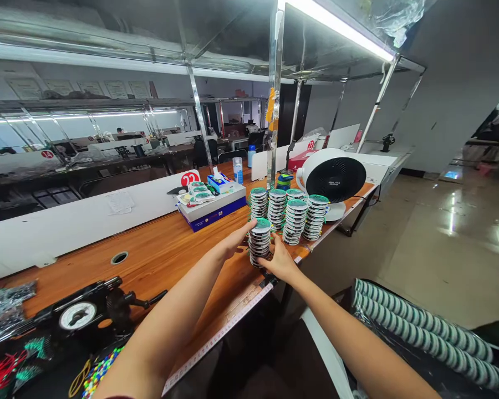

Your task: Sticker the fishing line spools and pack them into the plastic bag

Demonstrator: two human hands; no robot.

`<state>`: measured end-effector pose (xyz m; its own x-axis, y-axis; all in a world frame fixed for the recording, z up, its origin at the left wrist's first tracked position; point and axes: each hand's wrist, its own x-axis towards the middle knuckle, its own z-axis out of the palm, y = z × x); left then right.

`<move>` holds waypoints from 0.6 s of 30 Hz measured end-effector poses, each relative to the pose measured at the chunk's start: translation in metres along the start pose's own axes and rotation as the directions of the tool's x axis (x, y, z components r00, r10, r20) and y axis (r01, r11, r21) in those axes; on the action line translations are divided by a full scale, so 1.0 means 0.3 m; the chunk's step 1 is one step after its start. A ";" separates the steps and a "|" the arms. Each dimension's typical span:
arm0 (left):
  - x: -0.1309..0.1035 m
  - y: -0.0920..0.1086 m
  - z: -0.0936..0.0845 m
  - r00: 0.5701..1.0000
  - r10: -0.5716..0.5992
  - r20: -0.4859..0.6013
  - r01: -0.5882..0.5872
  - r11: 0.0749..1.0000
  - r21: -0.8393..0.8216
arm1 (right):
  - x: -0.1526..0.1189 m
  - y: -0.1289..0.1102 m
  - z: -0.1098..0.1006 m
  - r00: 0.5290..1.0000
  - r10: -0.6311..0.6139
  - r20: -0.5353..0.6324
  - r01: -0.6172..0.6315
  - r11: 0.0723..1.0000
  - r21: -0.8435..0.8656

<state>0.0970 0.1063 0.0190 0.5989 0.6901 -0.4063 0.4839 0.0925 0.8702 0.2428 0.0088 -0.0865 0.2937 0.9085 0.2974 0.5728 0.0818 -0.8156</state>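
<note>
A stack of flat round white spools [260, 243] with a green label on top stands near the table's front edge. My left hand [235, 241] is against its left side, thumb near the top. On the other side, my right hand [281, 259] grips it lower down, its thumb across the front; the fingers behind are partly hidden. Just past the held stack, several similar stacks [295, 221] stand close together, upright, with green top labels and small yellow-green bits at their sides.
A white fan [330, 176] with a black grille stands right of the stacks. Behind them are a metal post [273, 111] and a blue-white box [212, 208]. At left are a black dial device [78, 316] and colored beads [102, 368]. Spool rows [424, 332] lie lower right.
</note>
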 end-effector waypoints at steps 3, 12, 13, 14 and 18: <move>0.001 -0.003 -0.002 1.000 -0.002 -0.005 0.002 1.000 0.025 | 0.019 -0.013 0.004 0.999 -0.010 -0.031 0.011 1.000 0.010; -0.031 0.048 0.024 0.986 0.159 -0.050 -0.157 0.986 0.050 | 0.049 -0.023 -0.043 0.991 -0.130 -0.025 0.131 0.990 0.049; -0.040 0.061 0.024 0.982 0.177 -0.060 -0.175 0.984 0.036 | 0.054 -0.037 -0.051 0.990 -0.141 -0.030 0.142 0.988 0.060; -0.052 0.076 0.025 0.980 0.186 -0.076 -0.184 0.983 0.023 | 0.058 -0.054 -0.060 0.988 -0.149 -0.041 0.152 0.985 0.078; -0.113 0.139 0.057 0.969 0.240 -0.056 -0.244 0.966 -0.086 | 0.039 -0.128 -0.119 0.981 -0.150 -0.123 0.174 0.963 0.207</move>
<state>0.1078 0.0745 0.0644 0.6608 0.7312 -0.1693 0.2661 -0.0173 0.9638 0.2517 0.0015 -0.0341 0.2963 0.8282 0.4756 0.4446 0.3212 -0.8362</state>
